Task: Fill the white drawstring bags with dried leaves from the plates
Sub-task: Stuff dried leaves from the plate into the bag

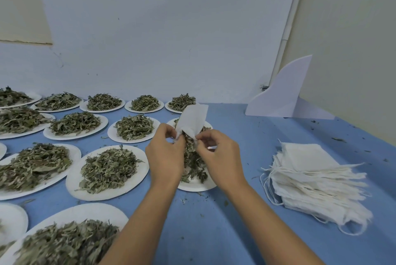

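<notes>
One white drawstring bag (193, 119) is held up over a white plate (196, 185) of dried leaves (192, 162). My left hand (164, 153) pinches one side of the bag's mouth and my right hand (218, 155) pinches the other side. The bag's closed end points up and away from me, its mouth facing down toward my hands. A stack of several more white drawstring bags (315, 177) lies on the blue table at the right, strings hanging off its left side.
Several white plates heaped with dried leaves (109, 166) fill the left and middle of the blue table (246, 151). A white curved board (282, 93) stands at the back right by the wall. Leaf crumbs are scattered on the right side.
</notes>
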`<state>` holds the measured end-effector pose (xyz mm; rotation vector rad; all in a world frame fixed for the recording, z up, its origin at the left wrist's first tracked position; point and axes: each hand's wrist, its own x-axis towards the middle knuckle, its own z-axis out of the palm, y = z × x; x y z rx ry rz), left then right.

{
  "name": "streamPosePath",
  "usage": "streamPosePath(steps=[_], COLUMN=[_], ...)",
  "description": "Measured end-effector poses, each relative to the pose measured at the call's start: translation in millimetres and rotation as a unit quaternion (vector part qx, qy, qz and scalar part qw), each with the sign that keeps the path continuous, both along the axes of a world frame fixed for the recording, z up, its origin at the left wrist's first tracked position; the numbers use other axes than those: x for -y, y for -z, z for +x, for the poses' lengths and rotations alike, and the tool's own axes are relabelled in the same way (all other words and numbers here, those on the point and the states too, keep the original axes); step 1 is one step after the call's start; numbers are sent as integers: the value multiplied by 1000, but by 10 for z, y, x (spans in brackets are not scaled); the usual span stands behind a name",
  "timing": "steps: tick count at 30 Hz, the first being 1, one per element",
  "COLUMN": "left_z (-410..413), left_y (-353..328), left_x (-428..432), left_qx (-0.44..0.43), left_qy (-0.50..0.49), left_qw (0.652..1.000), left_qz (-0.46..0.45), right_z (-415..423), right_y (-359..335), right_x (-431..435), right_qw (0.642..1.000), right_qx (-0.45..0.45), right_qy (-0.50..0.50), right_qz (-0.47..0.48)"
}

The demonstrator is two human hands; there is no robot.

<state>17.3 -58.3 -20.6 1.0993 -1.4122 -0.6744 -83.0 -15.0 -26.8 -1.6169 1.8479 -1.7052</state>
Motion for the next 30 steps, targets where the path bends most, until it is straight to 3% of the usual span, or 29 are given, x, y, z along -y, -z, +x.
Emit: streamPosePath(steps=[7, 11, 19, 30], left_z=[48, 87, 124, 98], left_y=[-38, -86, -85, -58], left_x=[-13, 8, 0, 40], left_qx=[14, 8, 34, 56], left_qy=[152, 215, 96, -25], left_qw=[986, 974, 995, 997], left_qz=[72, 65, -3, -35], right_z=[-113, -145, -73, 96], right_y=[-58, -109, -121, -106], right_x=[48, 47, 36, -20], right_qw=[997, 995, 998, 996], right_qx=[56, 90, 50, -2], right_qy=[49, 46, 3, -94], right_qz=[22, 19, 46, 4])
